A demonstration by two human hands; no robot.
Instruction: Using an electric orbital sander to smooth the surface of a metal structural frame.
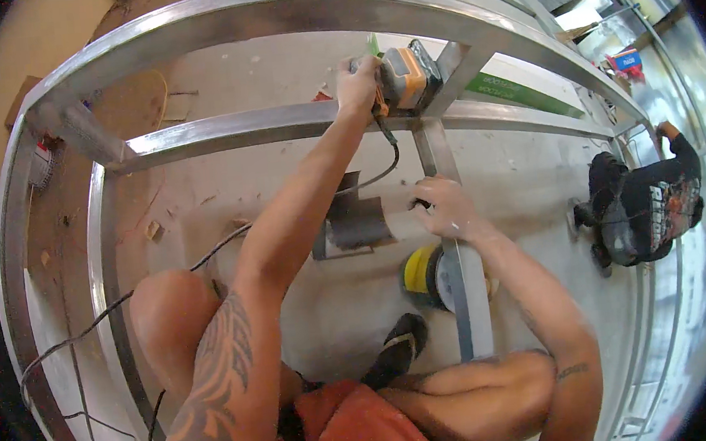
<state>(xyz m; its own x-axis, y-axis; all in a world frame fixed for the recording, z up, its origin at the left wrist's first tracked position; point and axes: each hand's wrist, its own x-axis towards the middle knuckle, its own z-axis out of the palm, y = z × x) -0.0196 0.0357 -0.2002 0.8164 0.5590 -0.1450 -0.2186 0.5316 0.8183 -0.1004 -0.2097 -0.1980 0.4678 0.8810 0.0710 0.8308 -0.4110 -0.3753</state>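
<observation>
Because the right hand (pixel 444 208) only braces, gripping the upright steel bar (pixel 457 278) just above a yellow disc (pixel 421 272), a kick from the orange angle grinder (pixel 404 77), clenched in the left hand (pixel 358 86) at the far frame joint, could skid; its cord (pixel 205 259) trails left, a crouching person (pixel 645 199) works right

You are squatting on a pale grey concrete floor (pixel 327 307) that carries everything here. A frame of shiny square metal tubes (pixel 277 125) lies across it, reaching from nine o'clock round to three. Near the centre lies a bent piece of dark grey sheet metal (pixel 357 224), and just at its five o'clock a round yellow and black disc (pixel 421 272). A thin black cable (pixel 101 314) snakes over the floor toward eight o'clock. At ten o'clock lies a round tan wooden board (pixel 137 101).
</observation>
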